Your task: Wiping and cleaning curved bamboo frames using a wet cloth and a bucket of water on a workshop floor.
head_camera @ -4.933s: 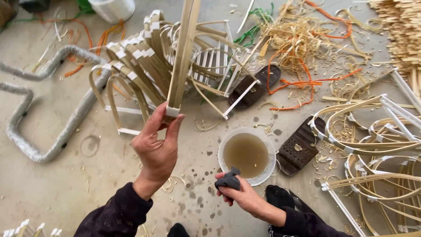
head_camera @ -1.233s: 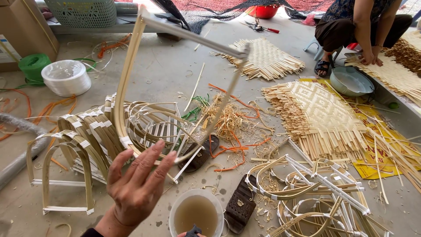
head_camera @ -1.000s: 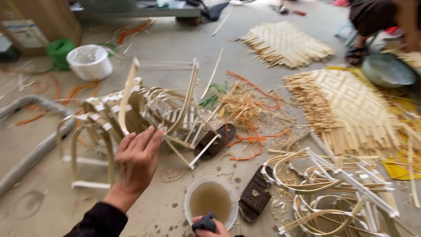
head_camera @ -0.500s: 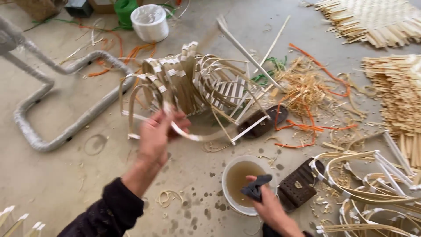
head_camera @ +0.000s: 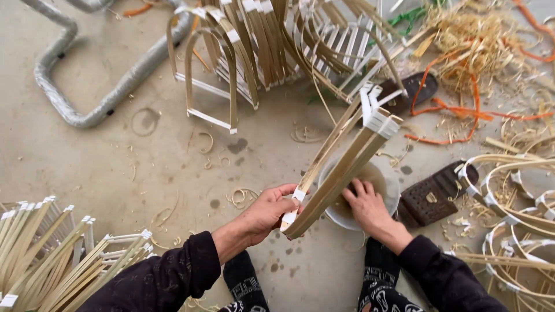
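Observation:
My left hand (head_camera: 267,212) grips the lower end of a folded bamboo strip frame (head_camera: 340,163) bound with white tape, which slants up to the right. My right hand (head_camera: 365,204) reaches into a white bowl (head_camera: 388,184) of brownish water on the concrete floor, behind the frame; its fingers are spread downward and what they hold is hidden. Both arms wear dark sleeves.
A pile of bent bamboo frames (head_camera: 260,46) lies at the top centre, more frames (head_camera: 58,254) at the bottom left and curved ones (head_camera: 514,196) at the right. A grey hose (head_camera: 110,92) curls top left. Two dark sandals (head_camera: 433,193) and orange string (head_camera: 457,104) lie nearby.
My left hand has brought the bamboo frame down and toward me, folded flat. My right hand, which held a dark sponge above the bowl, has dipped into the bowl. The view tilted downward.

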